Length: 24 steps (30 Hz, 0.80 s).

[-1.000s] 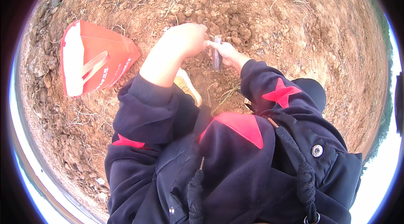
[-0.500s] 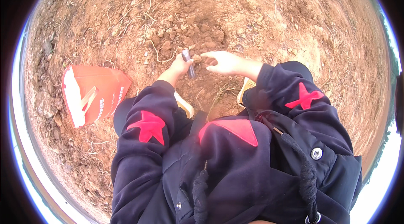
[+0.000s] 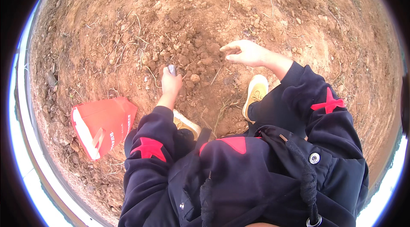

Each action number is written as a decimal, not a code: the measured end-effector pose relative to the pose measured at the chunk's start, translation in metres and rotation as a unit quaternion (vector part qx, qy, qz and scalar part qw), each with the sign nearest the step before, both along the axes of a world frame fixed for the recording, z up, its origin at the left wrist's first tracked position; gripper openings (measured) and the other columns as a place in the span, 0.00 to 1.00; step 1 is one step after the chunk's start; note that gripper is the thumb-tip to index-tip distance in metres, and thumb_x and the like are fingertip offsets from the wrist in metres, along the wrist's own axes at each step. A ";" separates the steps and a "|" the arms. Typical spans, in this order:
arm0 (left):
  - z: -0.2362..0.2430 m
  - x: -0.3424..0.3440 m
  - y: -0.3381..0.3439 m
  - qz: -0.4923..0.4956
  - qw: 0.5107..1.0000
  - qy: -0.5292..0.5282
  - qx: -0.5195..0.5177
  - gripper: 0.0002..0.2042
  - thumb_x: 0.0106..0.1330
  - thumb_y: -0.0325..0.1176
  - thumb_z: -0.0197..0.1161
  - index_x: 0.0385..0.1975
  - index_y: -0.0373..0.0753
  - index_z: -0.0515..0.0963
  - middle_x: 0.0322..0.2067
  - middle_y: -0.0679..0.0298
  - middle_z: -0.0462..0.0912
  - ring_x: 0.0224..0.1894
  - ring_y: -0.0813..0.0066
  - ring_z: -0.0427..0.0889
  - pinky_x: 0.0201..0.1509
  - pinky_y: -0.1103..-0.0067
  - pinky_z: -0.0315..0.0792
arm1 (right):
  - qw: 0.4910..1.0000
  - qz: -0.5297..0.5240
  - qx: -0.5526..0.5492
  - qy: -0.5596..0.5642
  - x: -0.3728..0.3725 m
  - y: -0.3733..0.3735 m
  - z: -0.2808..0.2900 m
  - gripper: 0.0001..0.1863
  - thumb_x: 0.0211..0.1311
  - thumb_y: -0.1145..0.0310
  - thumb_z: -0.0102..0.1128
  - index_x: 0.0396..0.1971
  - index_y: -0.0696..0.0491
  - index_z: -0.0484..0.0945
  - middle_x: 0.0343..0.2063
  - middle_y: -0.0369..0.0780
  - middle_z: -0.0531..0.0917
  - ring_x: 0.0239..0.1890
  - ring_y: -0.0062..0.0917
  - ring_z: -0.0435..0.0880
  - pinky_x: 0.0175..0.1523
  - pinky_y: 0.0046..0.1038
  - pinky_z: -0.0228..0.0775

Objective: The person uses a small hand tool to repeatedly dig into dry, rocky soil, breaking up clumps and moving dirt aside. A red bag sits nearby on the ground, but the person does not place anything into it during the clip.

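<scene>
My left hand (image 3: 171,82) grips a short grey cylinder (image 3: 172,69), mostly hidden by the hand, low over the brown soil. My right hand (image 3: 247,54) is open and empty, fingers curved apart, up and right of the left hand above loose, crumbly clods (image 3: 200,45). Just right of the cylinder lies a rounded lump (image 3: 195,78), perhaps soil or stone; I cannot tell which.
An orange-red bag (image 3: 104,120) with white lining lies on the ground at my left. My yellow shoes (image 3: 256,92) are planted below my hands. Dry roots (image 3: 141,30) and stones are scattered over the dirt, which curves toward a pale edge at far left.
Both hands were together at the cylinder; it stayed in my left hand, while my right let go and moved away rightward. The view shifted, bringing the bag lower and both shoes further into sight.
</scene>
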<state>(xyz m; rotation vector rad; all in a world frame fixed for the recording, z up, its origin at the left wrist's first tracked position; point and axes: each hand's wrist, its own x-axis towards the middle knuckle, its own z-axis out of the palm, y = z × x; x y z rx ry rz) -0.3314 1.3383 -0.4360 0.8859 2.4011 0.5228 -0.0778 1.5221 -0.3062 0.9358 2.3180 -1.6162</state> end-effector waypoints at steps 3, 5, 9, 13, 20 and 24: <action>0.004 0.014 0.003 -0.031 0.997 0.021 -0.063 0.23 0.58 0.33 0.63 0.51 0.33 0.63 0.42 0.39 0.80 0.47 0.43 0.80 0.51 0.59 0.73 | 0.999 0.042 -0.027 -0.002 -0.008 -0.002 0.002 0.23 0.63 0.64 0.57 0.58 0.53 0.73 0.48 0.46 0.82 0.52 0.33 0.81 0.59 0.32 0.71; -0.002 0.021 0.002 -0.032 0.997 0.017 -0.063 0.22 0.59 0.32 0.62 0.50 0.33 0.63 0.40 0.38 0.80 0.45 0.41 0.80 0.48 0.57 0.73 | 0.997 0.067 -0.037 -0.020 -0.013 -0.004 0.006 0.23 0.63 0.64 0.56 0.59 0.53 0.73 0.48 0.46 0.82 0.51 0.33 0.81 0.59 0.32 0.71; -0.023 0.022 -0.006 -0.037 0.997 0.022 -0.066 0.22 0.59 0.32 0.61 0.51 0.35 0.63 0.38 0.38 0.80 0.43 0.40 0.80 0.47 0.57 0.74 | 0.997 0.069 -0.032 0.019 -0.021 -0.002 0.013 0.23 0.63 0.65 0.56 0.58 0.53 0.74 0.46 0.46 0.83 0.50 0.33 0.82 0.57 0.32 0.72; -0.040 0.011 -0.018 -0.008 0.998 0.018 -0.063 0.22 0.59 0.35 0.62 0.52 0.38 0.65 0.39 0.42 0.81 0.42 0.41 0.81 0.48 0.57 0.74 | 0.996 0.085 0.012 0.002 -0.022 -0.006 0.013 0.23 0.62 0.65 0.55 0.58 0.53 0.74 0.45 0.45 0.84 0.47 0.32 0.83 0.55 0.32 0.74; -0.072 0.007 -0.025 0.093 0.993 -0.061 -0.024 0.23 0.54 0.39 0.64 0.51 0.42 0.75 0.40 0.48 0.83 0.46 0.50 0.82 0.51 0.63 0.74 | 0.991 0.126 0.021 -0.041 -0.005 -0.023 0.007 0.24 0.62 0.63 0.57 0.58 0.54 0.74 0.45 0.47 0.84 0.48 0.36 0.84 0.55 0.35 0.74; -0.091 -0.004 -0.062 0.094 0.993 -0.046 -0.056 0.18 0.54 0.39 0.63 0.46 0.45 0.79 0.39 0.50 0.84 0.44 0.51 0.83 0.50 0.64 0.74 | 0.989 0.104 -0.002 -0.107 -0.007 -0.023 0.005 0.22 0.64 0.67 0.59 0.58 0.52 0.74 0.44 0.45 0.84 0.45 0.31 0.84 0.52 0.31 0.74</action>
